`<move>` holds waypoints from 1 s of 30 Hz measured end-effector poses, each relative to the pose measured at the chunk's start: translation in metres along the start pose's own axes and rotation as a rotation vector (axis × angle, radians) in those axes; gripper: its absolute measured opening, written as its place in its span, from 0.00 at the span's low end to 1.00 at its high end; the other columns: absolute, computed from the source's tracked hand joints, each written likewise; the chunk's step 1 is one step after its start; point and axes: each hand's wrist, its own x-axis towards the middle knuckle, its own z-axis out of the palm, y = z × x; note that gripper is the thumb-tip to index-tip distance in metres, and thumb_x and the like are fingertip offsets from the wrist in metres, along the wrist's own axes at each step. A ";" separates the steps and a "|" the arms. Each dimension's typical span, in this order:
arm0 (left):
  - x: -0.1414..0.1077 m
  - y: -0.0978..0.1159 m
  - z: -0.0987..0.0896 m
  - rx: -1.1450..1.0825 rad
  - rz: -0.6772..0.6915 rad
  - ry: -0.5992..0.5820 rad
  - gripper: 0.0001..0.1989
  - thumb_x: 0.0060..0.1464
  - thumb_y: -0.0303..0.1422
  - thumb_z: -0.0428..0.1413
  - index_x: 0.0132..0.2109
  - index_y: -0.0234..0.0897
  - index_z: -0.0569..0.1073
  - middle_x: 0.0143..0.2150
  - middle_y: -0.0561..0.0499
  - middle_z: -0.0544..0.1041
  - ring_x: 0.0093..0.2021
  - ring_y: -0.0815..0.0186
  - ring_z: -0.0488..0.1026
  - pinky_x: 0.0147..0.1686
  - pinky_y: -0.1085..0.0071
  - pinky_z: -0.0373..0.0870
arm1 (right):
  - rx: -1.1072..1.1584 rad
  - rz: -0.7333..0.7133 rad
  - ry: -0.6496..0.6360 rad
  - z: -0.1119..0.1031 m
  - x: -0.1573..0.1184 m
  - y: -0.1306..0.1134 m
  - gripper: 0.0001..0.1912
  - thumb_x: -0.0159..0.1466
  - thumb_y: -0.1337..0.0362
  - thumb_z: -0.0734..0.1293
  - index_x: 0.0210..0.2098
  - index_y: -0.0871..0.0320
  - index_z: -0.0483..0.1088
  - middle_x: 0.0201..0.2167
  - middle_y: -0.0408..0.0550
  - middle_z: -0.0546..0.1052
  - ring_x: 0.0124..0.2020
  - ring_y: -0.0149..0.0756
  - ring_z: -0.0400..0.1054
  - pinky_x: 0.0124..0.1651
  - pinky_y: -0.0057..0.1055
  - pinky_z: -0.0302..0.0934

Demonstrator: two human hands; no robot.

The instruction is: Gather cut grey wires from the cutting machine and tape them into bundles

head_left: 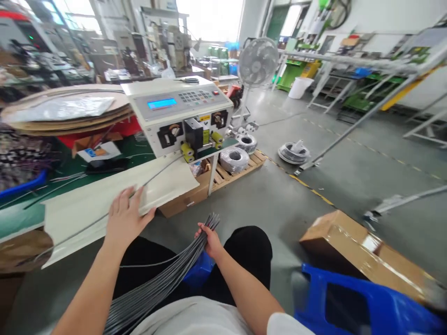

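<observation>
Thin grey cables, gathered into one long bundle (164, 279) too dense to be counted, are laid across the lap and gripped near their upper ends by the right hand (209, 239), which is closed around them. One strand is seen sagging apart from the rest. Another single grey cable (162, 171) is covered by the left hand (126, 215), held flat with its fingers extended and its thumb spread wide. This cable is stretched across a cream-coloured sheet (77, 211) on the green bench (17, 221) to a white boxy machine (186, 108), fitted with one lit blue display. On the bench's left, a blue plastic crate (31, 184) is heaped with thin dark and purplish wires. Beyond the machine, two plastic-wrapped grey coils (226, 164) are carried by one wooden pallet (223, 179); a third coil (284, 153) is set on the floor. At right, one taped brown cardboard box (352, 232) is placed behind a blue plastic object (314, 288); the box's contents are hidden.
</observation>
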 end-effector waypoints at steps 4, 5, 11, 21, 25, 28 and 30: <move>0.007 -0.004 0.000 0.037 -0.051 -0.099 0.41 0.59 0.54 0.49 0.71 0.38 0.50 0.69 0.36 0.56 0.68 0.43 0.53 0.64 0.48 0.54 | -0.014 0.023 0.007 0.002 0.000 -0.002 0.17 0.51 0.59 0.75 0.40 0.57 0.75 0.24 0.40 0.72 0.28 0.34 0.71 0.37 0.34 0.69; 0.006 -0.005 -0.001 0.041 -0.057 -0.117 0.41 0.59 0.55 0.48 0.71 0.38 0.49 0.69 0.36 0.56 0.68 0.43 0.53 0.63 0.47 0.54 | -0.020 0.021 0.010 0.003 0.000 -0.002 0.17 0.51 0.59 0.75 0.39 0.56 0.75 0.24 0.40 0.72 0.28 0.34 0.71 0.37 0.34 0.69; -0.001 -0.005 -0.006 0.065 -0.033 -0.184 0.40 0.61 0.55 0.45 0.72 0.39 0.48 0.66 0.36 0.61 0.65 0.45 0.59 0.59 0.51 0.62 | -0.057 0.007 0.030 0.008 -0.007 -0.004 0.16 0.51 0.58 0.75 0.38 0.56 0.75 0.25 0.41 0.73 0.28 0.35 0.71 0.37 0.35 0.69; -0.051 -0.037 -0.017 0.092 0.030 -0.060 0.21 0.64 0.45 0.47 0.59 0.43 0.70 0.41 0.46 0.77 0.44 0.55 0.73 0.46 0.62 0.65 | -0.022 0.013 0.030 0.007 -0.008 -0.006 0.17 0.52 0.61 0.75 0.40 0.58 0.75 0.25 0.41 0.73 0.28 0.33 0.72 0.37 0.34 0.68; -0.080 -0.046 -0.030 0.103 0.046 0.023 0.16 0.62 0.37 0.52 0.55 0.44 0.73 0.35 0.50 0.77 0.38 0.60 0.73 0.43 0.64 0.66 | -0.062 0.025 0.060 0.007 -0.007 -0.007 0.16 0.54 0.62 0.74 0.42 0.58 0.75 0.31 0.46 0.78 0.31 0.35 0.74 0.39 0.35 0.70; -0.102 -0.040 -0.042 0.108 0.063 0.059 0.17 0.59 0.34 0.56 0.56 0.46 0.73 0.35 0.51 0.77 0.36 0.62 0.73 0.41 0.66 0.67 | -0.080 0.033 0.048 0.008 -0.007 -0.007 0.16 0.56 0.62 0.72 0.44 0.58 0.75 0.35 0.49 0.80 0.33 0.36 0.75 0.40 0.35 0.70; -0.122 -0.033 -0.048 0.059 0.089 0.048 0.18 0.57 0.33 0.57 0.56 0.47 0.74 0.34 0.52 0.77 0.34 0.63 0.73 0.40 0.66 0.68 | -0.087 0.024 0.037 0.011 -0.010 -0.007 0.16 0.57 0.61 0.72 0.45 0.58 0.74 0.37 0.50 0.80 0.34 0.36 0.76 0.41 0.35 0.70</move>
